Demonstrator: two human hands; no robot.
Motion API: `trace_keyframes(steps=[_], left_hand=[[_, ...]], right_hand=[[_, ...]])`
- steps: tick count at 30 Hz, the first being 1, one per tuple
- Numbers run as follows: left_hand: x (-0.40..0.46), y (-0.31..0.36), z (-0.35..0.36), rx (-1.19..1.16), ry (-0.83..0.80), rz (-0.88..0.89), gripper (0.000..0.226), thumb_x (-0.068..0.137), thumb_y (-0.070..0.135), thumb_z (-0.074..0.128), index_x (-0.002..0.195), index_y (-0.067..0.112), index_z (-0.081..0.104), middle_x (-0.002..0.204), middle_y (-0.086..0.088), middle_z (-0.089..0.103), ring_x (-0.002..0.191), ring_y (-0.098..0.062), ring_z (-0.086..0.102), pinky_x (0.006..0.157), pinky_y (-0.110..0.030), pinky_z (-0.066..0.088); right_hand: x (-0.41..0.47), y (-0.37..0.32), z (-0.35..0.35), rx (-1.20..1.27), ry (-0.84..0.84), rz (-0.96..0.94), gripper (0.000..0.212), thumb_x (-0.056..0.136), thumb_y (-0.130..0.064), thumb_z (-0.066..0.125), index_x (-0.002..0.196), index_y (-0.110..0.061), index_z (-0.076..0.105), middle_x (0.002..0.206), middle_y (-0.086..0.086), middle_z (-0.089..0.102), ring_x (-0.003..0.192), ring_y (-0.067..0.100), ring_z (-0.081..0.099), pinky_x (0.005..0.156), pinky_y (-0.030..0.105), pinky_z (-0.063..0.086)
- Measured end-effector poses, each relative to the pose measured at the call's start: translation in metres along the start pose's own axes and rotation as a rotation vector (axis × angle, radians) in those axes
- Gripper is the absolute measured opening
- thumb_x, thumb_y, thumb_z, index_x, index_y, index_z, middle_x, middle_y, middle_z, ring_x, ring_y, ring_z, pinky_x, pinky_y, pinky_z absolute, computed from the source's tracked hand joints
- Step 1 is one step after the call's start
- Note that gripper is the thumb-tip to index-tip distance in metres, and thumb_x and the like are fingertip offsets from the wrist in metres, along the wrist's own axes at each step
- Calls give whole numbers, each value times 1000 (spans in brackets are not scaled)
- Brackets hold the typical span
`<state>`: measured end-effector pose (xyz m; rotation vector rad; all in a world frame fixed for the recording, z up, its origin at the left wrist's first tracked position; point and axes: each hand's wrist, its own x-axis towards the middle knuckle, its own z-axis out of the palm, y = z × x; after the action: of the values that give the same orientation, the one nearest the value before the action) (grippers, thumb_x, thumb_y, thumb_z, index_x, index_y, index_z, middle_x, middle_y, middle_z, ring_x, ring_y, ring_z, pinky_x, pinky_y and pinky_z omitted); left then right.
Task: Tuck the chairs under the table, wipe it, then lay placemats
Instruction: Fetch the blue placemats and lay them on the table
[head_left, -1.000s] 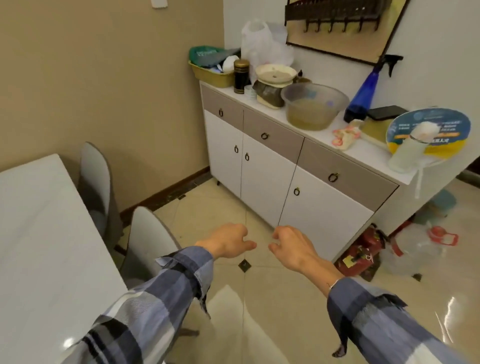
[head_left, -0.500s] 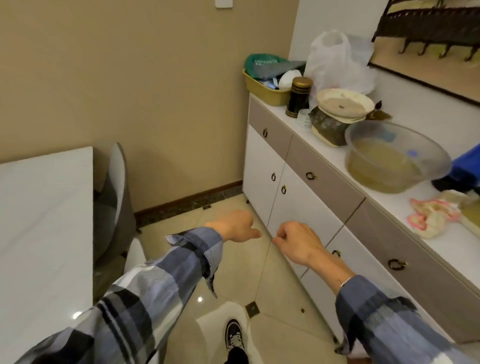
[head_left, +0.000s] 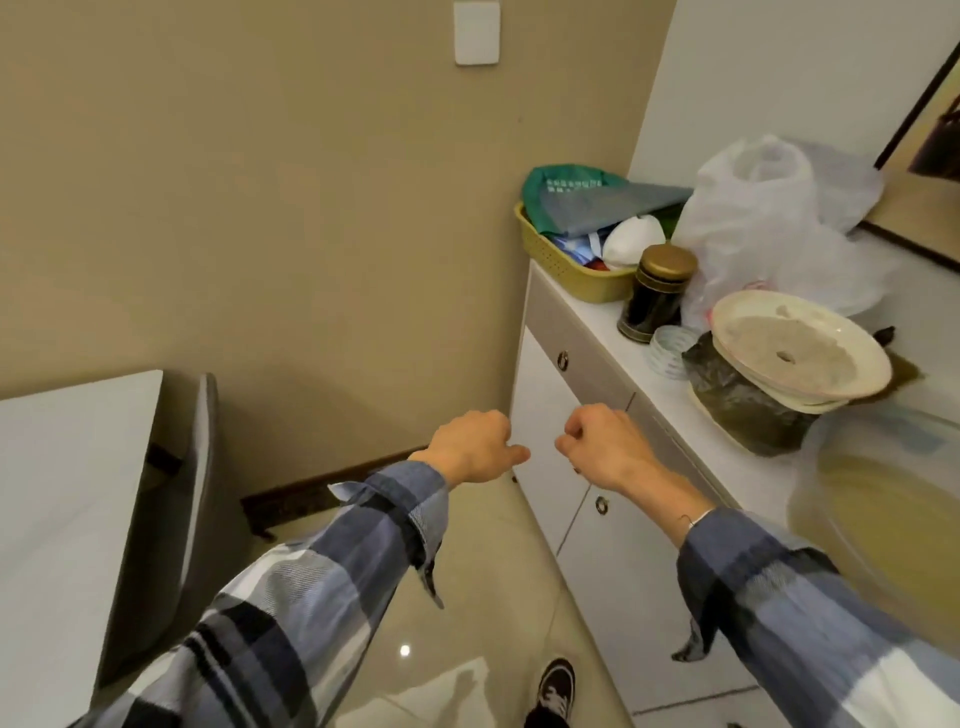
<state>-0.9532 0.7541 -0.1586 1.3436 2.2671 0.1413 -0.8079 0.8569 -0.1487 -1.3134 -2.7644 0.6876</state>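
Hanging side by side in mid-air, the left hand and the right hand are both held out ahead of plaid blue-grey sleeves, close together but apart. Each has its fingers curled loosely inward and neither holds anything. They float in front of the white sideboard cabinet with ring pulls, touching none of it.

At the left edge stands the white glossy dining table, and a grey upholstered chair sits right against its far side, its back just beside the table's corner. No placemats or cloth can be made out.

Along the cabinet top sit a yellow plastic basket stuffed with a green bag and other bits, a dark jar with a gold lid beside it, a white plastic bag behind, a cream shallow dish resting on a dark wrapped bundle, and a clear plastic basin at the right edge. A dark sneaker shows on the beige tiled floor below.
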Motion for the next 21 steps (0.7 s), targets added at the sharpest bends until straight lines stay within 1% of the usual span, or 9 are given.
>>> trace_keyframes(steps=[3, 5, 7, 10, 12, 14, 15, 19, 21], left_hand=[[52, 0, -21, -11, 16, -24, 44, 95, 51, 54, 110, 11, 65, 108, -8, 66, 98, -32, 62, 84, -41, 53], [83, 1, -38, 10, 49, -39, 50, 94, 52, 54, 123, 11, 61, 121, -10, 65, 106, -32, 62, 91, -44, 53], [117, 8, -60, 19, 82, -53, 53, 95, 51, 54, 128, 10, 58, 126, -12, 63, 110, -33, 61, 92, -44, 52], [169, 24, -102, 29, 156, -64, 47, 96, 48, 53, 122, 10, 59, 121, -13, 64, 107, -35, 61, 80, -39, 49], [199, 35, -123, 27, 234, -31, 40, 97, 44, 53, 115, 9, 61, 116, -16, 65, 103, -37, 62, 73, -36, 44], [227, 42, -138, 17, 274, -15, 38, 97, 43, 53, 111, 8, 61, 114, -17, 65, 103, -38, 62, 71, -36, 43], [241, 45, -145, 17, 285, -7, 38, 97, 43, 52, 111, 8, 61, 114, -16, 65, 103, -38, 62, 71, -36, 43], [300, 52, -169, 16, 330, 59, 39, 97, 39, 51, 121, 9, 57, 118, -16, 63, 105, -38, 61, 74, -38, 45], [332, 56, -176, 30, 363, 119, 30, 95, 35, 53, 112, 9, 58, 110, -16, 64, 99, -38, 61, 68, -36, 40]], right_hand=[[75, 5, -23, 16, 92, -11, 21, 87, -27, 60, 76, -9, 60, 78, 8, 63, 78, 31, 63, 64, 36, 50], [120, 7, -40, 81, 153, -13, 17, 88, -28, 61, 81, -13, 62, 86, 7, 64, 82, 30, 62, 61, 32, 45], [169, 7, -61, 141, 187, -8, 15, 90, -28, 61, 88, -14, 65, 91, 7, 65, 84, 28, 62, 65, 32, 45], [245, 2, -90, 125, 190, -21, 16, 89, -25, 60, 80, -12, 64, 80, 7, 62, 74, 27, 60, 61, 34, 48], [281, 2, -105, 125, 216, -3, 18, 89, -26, 60, 81, -11, 65, 80, 10, 63, 75, 30, 60, 63, 36, 49], [308, 4, -116, 137, 234, 12, 19, 88, -28, 61, 86, -11, 68, 87, 13, 65, 84, 35, 60, 69, 37, 48], [321, 6, -122, 157, 236, 24, 17, 88, -27, 61, 84, -10, 66, 86, 13, 63, 84, 36, 58, 69, 35, 44], [375, 12, -145, 168, 260, 76, 21, 85, -21, 61, 69, -13, 51, 77, 14, 50, 72, 31, 48, 61, 31, 34], [398, 18, -155, 134, 271, 120, 13, 82, -18, 60, 75, -9, 55, 79, 17, 52, 72, 34, 52, 59, 31, 35]])
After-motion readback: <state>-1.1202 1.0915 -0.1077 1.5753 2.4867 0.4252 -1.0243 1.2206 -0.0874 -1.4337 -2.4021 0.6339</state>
